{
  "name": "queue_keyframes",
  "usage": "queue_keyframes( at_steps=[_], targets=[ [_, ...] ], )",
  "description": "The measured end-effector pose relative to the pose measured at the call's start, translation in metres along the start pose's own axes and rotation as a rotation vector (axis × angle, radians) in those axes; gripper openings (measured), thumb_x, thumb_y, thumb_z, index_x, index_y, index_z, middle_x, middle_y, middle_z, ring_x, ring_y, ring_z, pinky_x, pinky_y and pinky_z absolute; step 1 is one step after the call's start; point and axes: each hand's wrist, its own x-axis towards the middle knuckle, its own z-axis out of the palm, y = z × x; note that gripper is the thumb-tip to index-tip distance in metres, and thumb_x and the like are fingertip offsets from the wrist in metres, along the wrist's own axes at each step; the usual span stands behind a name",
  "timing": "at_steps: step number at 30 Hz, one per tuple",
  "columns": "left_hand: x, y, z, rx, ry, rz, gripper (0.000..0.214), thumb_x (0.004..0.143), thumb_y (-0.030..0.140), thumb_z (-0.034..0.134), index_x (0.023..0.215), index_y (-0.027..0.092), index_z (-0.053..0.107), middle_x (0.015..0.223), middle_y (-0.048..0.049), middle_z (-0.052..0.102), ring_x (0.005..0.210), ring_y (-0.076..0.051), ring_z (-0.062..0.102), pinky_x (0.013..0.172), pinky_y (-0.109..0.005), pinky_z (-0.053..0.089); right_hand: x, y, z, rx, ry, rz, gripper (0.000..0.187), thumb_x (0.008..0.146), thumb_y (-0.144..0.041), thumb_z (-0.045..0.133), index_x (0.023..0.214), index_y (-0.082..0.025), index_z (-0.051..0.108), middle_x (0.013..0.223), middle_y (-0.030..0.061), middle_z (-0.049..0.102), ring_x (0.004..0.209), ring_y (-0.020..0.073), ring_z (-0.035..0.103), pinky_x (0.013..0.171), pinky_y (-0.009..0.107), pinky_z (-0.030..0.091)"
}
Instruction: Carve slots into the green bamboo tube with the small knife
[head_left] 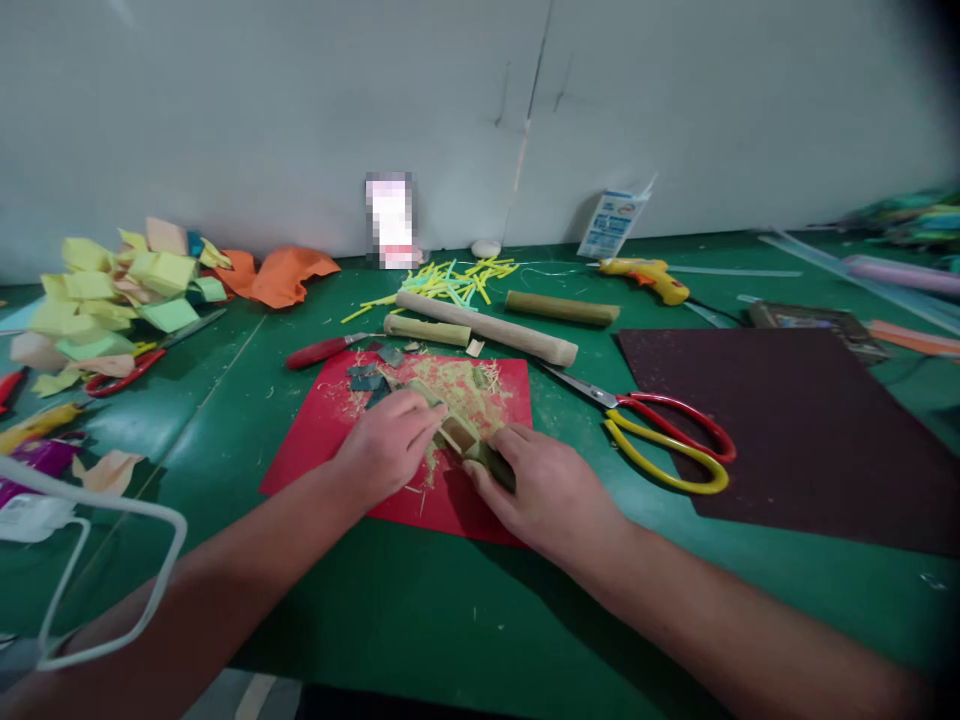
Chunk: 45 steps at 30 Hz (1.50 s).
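Note:
My right hand is wrapped round the near end of a short bamboo tube with an opening cut in its side. At the tube's far end my left hand is closed in a pinch, fingertips against the opening's rim. A small dark edge shows at those fingertips, too small to name. Beneath both hands lies a red sheet strewn with pale bamboo dust. Dark scraps like sandpaper rest on it left of the tube.
Behind the sheet lie a red-handled knife, bamboo pieces, a long pale stick and yellow strips. Scissors rest on the right beside a dark sheet. A yellow glue gun is near the wall; folded paper piles up left.

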Motion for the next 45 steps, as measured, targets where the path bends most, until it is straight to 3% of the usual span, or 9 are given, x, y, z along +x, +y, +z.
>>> queue_keyframes(
  at_steps=[45],
  targets=[
    [-0.002,0.0046,0.0,-0.031,-0.016,-0.058,0.018,0.089,0.018,0.047,0.089,0.014,0.064,0.079,-0.0047,0.057,0.074,-0.013,0.054,0.07,-0.028,0.046,-0.0003,-0.0024,-0.0031,0.057,-0.019,0.031,0.02,0.083,-0.037,0.046,0.076,-0.019,0.051,0.077,0.0031,0.057,0.064,0.0134,0.049,0.055,0.026,0.031]
  ],
)
